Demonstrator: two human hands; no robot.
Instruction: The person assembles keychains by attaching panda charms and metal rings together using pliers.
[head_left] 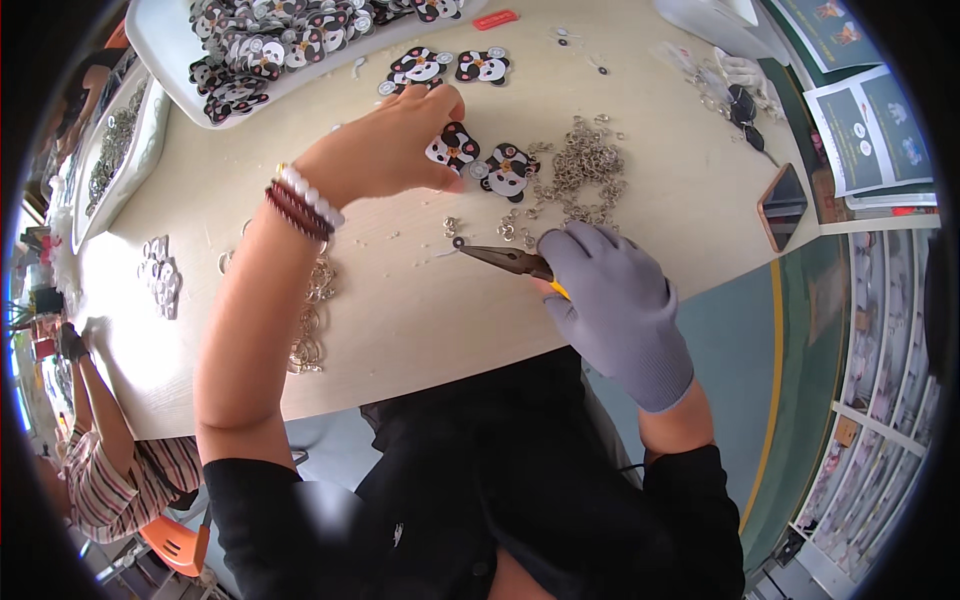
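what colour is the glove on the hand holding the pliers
Light grey-lilac: the glove on the right hand, which grips the pliers, seen in the head view.

White tray of panda charms at bench far edge. Second tray of metal rings to the left. Phone face-up at right edge. Red clip near top. Leaflets far right.

Seen from my head: one wide fisheye view looks steeply down and close onto the pale table, my forearms entering from the lower edge, straight table edges bowing toward the dark round rim.
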